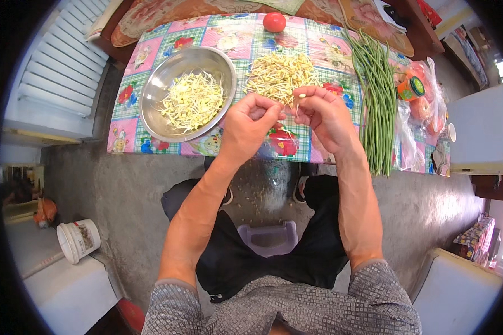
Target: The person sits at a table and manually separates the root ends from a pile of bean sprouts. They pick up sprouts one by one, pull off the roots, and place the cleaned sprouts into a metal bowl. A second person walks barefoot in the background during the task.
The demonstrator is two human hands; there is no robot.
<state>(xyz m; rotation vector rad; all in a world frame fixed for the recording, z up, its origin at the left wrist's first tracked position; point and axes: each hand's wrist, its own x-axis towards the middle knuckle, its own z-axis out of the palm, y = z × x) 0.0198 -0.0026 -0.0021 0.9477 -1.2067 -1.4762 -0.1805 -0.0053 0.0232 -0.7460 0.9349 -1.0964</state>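
My right hand [325, 115] pinches a soybean sprout [302, 96] by its yellow head between thumb and finger. My left hand [253, 121] is close beside it, thumb and fingertips drawn together; whether it holds anything is hidden. Just beyond both hands lies a loose pile of soybean sprouts [281, 75] on the patterned tablecloth [226, 39]. To the left stands a stainless steel bowl [155, 79] with more sprouts [193, 100] inside. A few stray sprouts lie on the cloth under my hands.
A tomato [274, 22] sits at the table's far edge. Long green beans [375, 104] lie to the right, beside a jar with a green lid [410, 88], plastic bags [406, 138] and a paper cup [448, 132]. Below, a purple plastic stool [295, 234] shows between my legs.
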